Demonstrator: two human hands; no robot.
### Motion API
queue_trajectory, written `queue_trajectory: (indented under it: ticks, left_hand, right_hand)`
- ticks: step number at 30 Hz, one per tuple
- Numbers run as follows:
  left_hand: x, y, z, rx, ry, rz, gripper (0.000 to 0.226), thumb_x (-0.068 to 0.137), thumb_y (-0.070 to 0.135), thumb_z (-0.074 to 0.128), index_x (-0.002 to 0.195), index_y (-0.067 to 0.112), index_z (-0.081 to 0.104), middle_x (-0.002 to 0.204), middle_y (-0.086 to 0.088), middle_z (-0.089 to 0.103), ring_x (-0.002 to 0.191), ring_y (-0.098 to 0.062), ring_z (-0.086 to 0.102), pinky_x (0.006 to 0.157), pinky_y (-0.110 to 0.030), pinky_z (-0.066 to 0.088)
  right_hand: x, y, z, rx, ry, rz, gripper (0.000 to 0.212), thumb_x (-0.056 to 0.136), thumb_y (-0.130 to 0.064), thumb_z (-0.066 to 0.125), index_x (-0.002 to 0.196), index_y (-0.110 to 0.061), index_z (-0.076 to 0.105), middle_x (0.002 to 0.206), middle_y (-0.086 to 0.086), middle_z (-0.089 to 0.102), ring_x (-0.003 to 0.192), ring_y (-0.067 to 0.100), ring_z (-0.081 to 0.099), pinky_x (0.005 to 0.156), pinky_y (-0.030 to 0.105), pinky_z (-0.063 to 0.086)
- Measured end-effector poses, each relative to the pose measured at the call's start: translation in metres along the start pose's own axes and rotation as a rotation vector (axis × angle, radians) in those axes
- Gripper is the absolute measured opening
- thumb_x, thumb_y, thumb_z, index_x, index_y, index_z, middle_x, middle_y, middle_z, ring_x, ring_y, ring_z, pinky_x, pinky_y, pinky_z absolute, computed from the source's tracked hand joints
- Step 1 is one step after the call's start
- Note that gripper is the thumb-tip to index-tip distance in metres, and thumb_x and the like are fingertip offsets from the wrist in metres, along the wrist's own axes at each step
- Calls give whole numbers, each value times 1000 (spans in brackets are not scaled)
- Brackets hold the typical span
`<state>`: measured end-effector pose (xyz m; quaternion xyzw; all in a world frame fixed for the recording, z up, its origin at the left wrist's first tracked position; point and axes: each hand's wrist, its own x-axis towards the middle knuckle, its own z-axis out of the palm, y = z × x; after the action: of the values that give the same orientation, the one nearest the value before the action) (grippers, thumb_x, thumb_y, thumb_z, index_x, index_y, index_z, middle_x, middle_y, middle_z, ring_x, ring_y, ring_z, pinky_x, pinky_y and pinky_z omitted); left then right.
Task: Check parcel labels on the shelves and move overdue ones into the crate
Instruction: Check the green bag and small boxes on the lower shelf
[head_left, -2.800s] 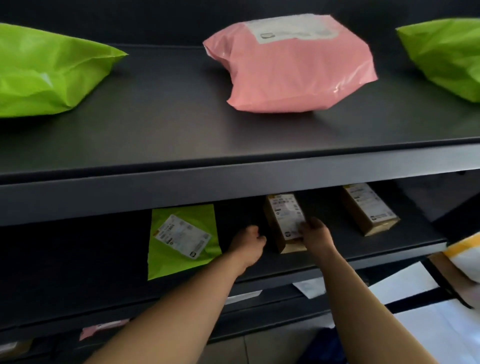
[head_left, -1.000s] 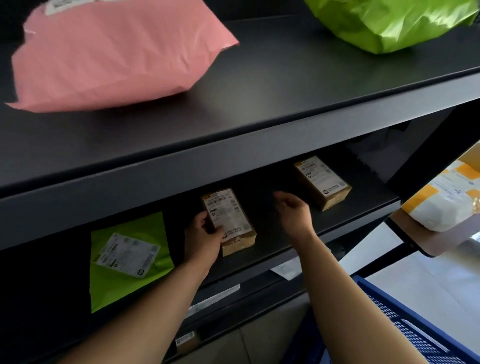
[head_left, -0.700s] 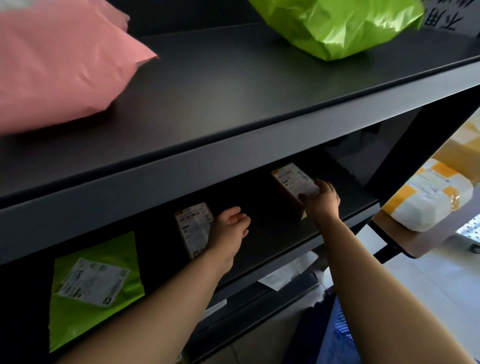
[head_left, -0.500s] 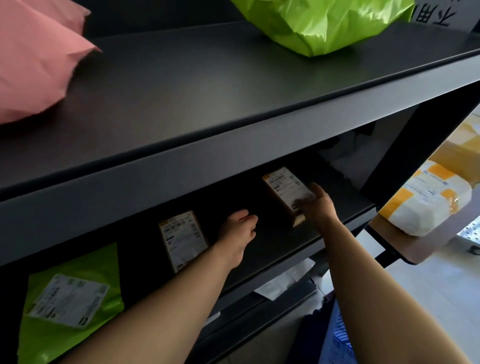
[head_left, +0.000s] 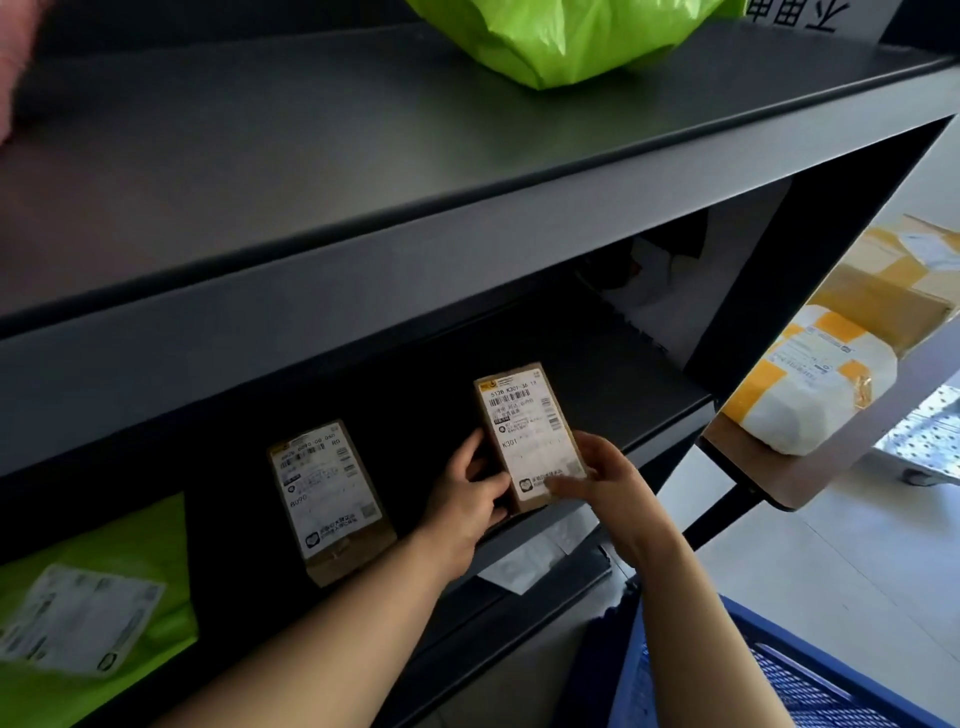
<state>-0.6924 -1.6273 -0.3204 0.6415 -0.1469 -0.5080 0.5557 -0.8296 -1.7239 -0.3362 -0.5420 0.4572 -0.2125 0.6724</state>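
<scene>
Dark shelf (head_left: 649, 395): both hands' fingers (head_left: 480, 457) grip a labelled box (head_left: 530, 436); second box (head_left: 327, 499) beside.

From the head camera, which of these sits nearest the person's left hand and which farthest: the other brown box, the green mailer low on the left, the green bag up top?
From the left hand:
1. Other brown box, just to its left on the same shelf.
2. Green mailer, farther left on that shelf.
3. Green bag, on the upper shelf, above and to the right.

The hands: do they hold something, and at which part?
Both hold one small brown box at its near end: left hand on the left edge, right hand on the right.
</scene>
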Motion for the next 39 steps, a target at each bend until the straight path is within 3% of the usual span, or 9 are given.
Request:
queue_trajectory:
  ticks: [6, 13, 16, 19, 28, 35, 37, 39]
  left_hand:
    - [-7, -6, -14, 122, 24, 85, 66, 89, 13, 62, 140, 47, 36, 144, 4, 48, 129, -17, 48, 106, -47, 43]
    - [-7, 3, -14, 73, 31, 62, 65, 93, 6, 55, 144, 40, 34, 141, 1, 51, 123, -19, 53, 103, -45, 46]
    - [4, 13, -7, -7, 27, 3, 65, 94, 1, 52, 147, 33, 31, 144, -5, 46, 126, -24, 51, 97, -43, 49]
    - [19, 19, -4, -41, 27, -62, 67, 94, 2, 53, 149, 30, 27, 143, -9, 47, 128, -27, 49, 96, -44, 48]
    - [52, 28, 3, -116, 56, -115, 65, 95, -5, 47, 148, 27, 29, 137, -15, 52, 126, -30, 51, 89, -42, 51]
    - [48, 33, 4, -98, 37, -134, 64, 95, -1, 49, 149, 25, 28, 139, -15, 50, 130, -33, 47, 96, -45, 48]
    - [39, 36, 0, -89, 54, -130, 63, 95, 1, 50, 150, 23, 27, 141, -16, 48, 131, -34, 46, 98, -44, 47]
    - [23, 39, -6, -88, 74, -117, 61, 96, 3, 51, 149, 19, 28, 142, -17, 47, 130, -32, 47, 100, -42, 47]
  right_hand:
    - [-13, 7, 2, 103, -27, 28, 44, 78, 9, 69, 110, -20, 62, 113, 7, 68, 109, 25, 66, 96, 46, 53]
    - [-12, -3, 12, 89, 6, 9, 39, 84, 7, 63, 110, -22, 60, 115, 5, 68, 107, 22, 66, 93, 39, 55]
    - [-3, -13, 16, 57, 25, -7, 37, 93, 2, 54, 119, -25, 56, 116, 0, 67, 102, 15, 66, 79, 25, 55]
    - [13, -23, 22, 1, 54, -6, 41, 96, 0, 49, 129, -25, 51, 108, -5, 65, 93, 8, 65, 66, 20, 55]
    - [52, -36, 34, -102, 113, 7, 47, 99, -5, 46, 144, -16, 39, 121, 3, 57, 97, 11, 57, 75, 22, 49]
    - [50, -37, 34, -119, 151, 19, 50, 100, -12, 47, 147, -19, 34, 125, 0, 52, 87, 6, 55, 60, 16, 45]
    - [41, -39, 37, -135, 183, 11, 52, 99, -20, 49, 148, -23, 32, 132, 1, 50, 96, 9, 57, 71, 20, 50]
    - [29, -40, 43, -207, 208, 0, 57, 91, -37, 54, 145, -33, 34, 143, 3, 44, 127, 22, 47, 98, 41, 48]
